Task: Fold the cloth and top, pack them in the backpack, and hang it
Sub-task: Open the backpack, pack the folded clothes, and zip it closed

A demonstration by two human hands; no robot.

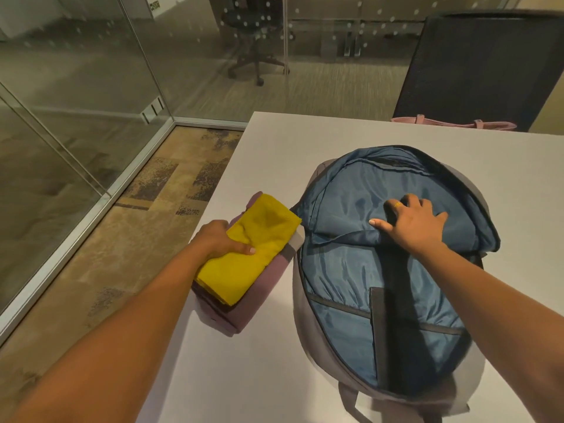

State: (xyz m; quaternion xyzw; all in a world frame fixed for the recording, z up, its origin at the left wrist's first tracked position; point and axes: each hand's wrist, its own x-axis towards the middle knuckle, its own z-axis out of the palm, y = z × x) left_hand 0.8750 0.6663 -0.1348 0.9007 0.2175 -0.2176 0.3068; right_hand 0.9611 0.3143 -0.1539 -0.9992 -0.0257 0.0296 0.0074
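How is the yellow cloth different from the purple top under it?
The cloth is bright yellow; the top is dull purple. The cloth is the smaller bundle and lies on the top, which sticks out around it and rests on the table. The left hand grips the cloth's edge; whether its fingers also hold the top cannot be seen. Both are folded and outside the backpack.

A folded yellow cloth (248,250) is stacked on a folded mauve top (250,303), beside an unzipped grey backpack with blue lining (393,270).

No readable text, labels or numbers anywhere.
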